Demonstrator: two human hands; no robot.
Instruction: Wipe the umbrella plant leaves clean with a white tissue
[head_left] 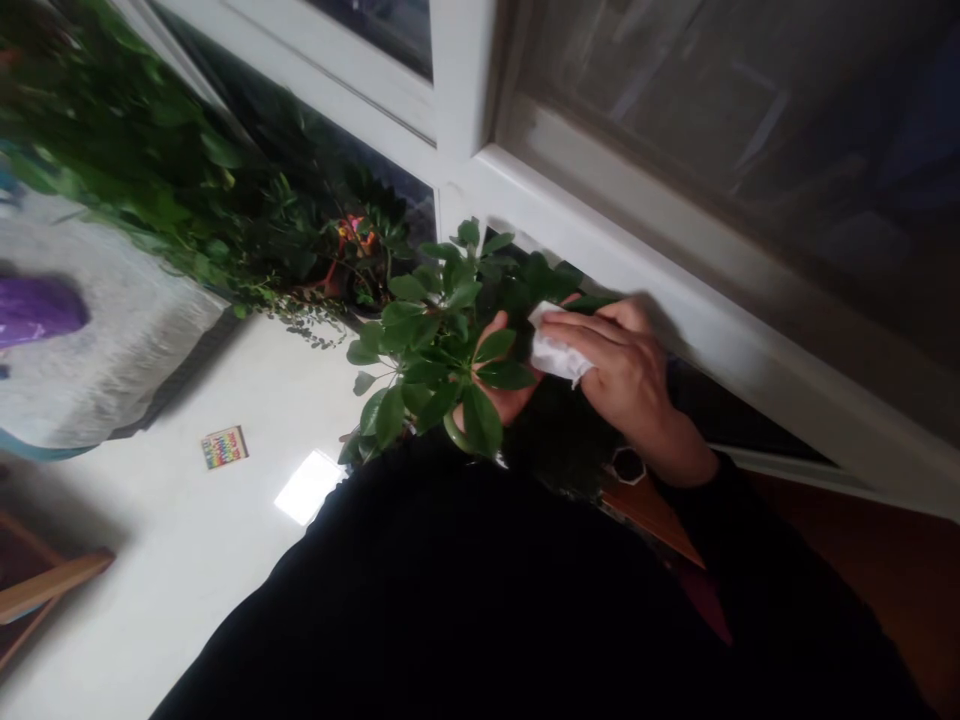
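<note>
Right hand (pixel 628 372), 3 o'clock of plant (pixel 409 330), closes on tissue (pixel 553 356); left hand (pixel 519 402) behind leaves (pixel 482 418), grip unclear. Work appears underway; extent done, remaining unclear.

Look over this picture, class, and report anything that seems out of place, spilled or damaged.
A small colorful square item lies loose on the pale floor, apart from the leafy plant, so it may have been dropped. The bright white patch nearby could be paper or glare. No spill or damage shows.
</note>
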